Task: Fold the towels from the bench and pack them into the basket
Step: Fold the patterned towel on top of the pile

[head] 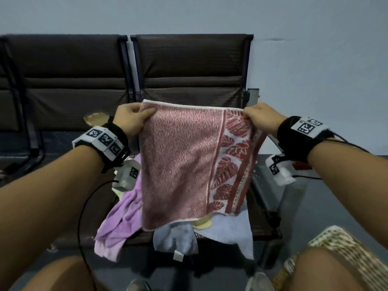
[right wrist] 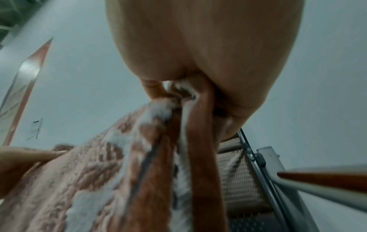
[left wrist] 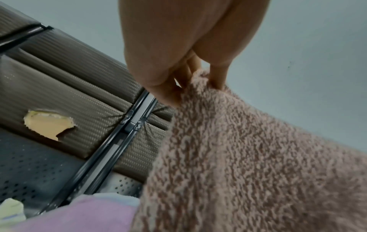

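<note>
Two hands hold a pink towel up over the bench.
Head view: left hand and right hand pinch its top corners; purple towel, blue towel beneath, basket near right. Wrist views: fingers and fingers clamp terry cloth.

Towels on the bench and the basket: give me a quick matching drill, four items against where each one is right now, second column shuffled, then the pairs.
Items
1. pink towel
2. purple towel
3. light blue towel
4. basket

Places
A. crumpled on the seat, hanging off the front edge under the left forearm
B. on the floor by the person's right knee
C. held up in the air by its two top corners, left hand and right hand
D. on the seat below the lifted towel, draping over the front edge

Pairs: 1-C, 2-A, 3-D, 4-B
</note>
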Available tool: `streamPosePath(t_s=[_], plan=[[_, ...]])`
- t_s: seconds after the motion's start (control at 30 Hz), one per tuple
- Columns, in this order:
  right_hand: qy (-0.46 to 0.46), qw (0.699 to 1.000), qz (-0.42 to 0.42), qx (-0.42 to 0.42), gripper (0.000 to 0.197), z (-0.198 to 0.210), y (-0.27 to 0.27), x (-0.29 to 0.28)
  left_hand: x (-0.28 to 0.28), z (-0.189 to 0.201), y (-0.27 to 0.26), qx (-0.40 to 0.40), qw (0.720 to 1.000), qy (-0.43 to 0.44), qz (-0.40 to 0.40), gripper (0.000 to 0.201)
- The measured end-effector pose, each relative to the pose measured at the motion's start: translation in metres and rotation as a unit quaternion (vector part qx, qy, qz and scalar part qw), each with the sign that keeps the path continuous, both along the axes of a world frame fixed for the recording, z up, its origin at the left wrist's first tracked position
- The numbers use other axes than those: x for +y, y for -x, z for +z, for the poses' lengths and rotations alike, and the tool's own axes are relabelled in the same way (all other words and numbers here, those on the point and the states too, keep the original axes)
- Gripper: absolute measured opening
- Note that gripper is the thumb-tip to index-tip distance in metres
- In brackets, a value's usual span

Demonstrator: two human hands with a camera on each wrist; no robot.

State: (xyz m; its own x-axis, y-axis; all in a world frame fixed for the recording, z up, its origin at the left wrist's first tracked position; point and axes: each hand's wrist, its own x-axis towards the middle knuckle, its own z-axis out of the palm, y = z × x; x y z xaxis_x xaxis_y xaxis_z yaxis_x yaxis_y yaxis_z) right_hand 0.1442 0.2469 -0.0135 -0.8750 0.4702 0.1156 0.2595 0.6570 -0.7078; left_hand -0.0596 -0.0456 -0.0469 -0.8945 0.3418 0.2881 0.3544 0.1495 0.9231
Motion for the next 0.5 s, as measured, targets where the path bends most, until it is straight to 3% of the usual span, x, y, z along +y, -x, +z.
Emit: streamPosePath(t_s=[0.13,0.23,0.3,0.4,0.5], plan=[[0.120,0.992,-0.028,0.005,0.042,-0.016,0.002,-0.008,0.016,-0.018,-0.004,-0.013,0.994,0.016,0.111,0.040],[0.157,0.986,-0.045,0.017,0.031,-0.021,0.009,-0.023,0.037,-0.019,-0.020,-0.067,0.986,-0.045,0.144,0.043],[0.220,0.974,-0.046,0.032,0.024,-0.023,0.016,-0.036,0.052,-0.015,-0.037,-0.097,0.986,-0.086,0.102,0.038],[0.266,0.962,-0.037,0.050,0.015,-0.019,0.024,-0.059,0.074,-0.013,-0.072,-0.077,0.991,-0.109,-0.031,0.036],[0.356,0.933,0.005,0.059,0.036,-0.012,0.025,-0.074,0.087,-0.013,-0.111,-0.043,0.988,-0.072,-0.132,0.030]])
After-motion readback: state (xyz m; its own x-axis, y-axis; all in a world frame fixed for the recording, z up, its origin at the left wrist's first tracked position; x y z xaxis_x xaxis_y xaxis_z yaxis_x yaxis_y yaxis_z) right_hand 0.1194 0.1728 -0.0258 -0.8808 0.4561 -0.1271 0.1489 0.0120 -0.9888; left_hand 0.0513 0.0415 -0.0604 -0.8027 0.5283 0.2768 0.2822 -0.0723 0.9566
